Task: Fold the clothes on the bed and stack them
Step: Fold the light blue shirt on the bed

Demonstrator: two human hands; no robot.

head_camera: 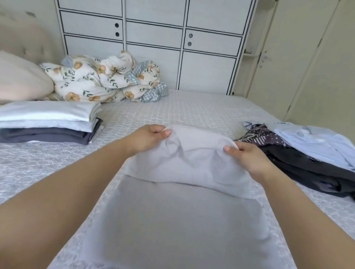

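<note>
Hands pinch the far edge of the grey garment [181,196] spread mid-bed [194,108], left hand [149,138] at its left corner and right hand [247,156] at its right, fingers curled on cloth, between the folded stack [47,123] at left and the unfolded pile [315,158] at right.
</note>
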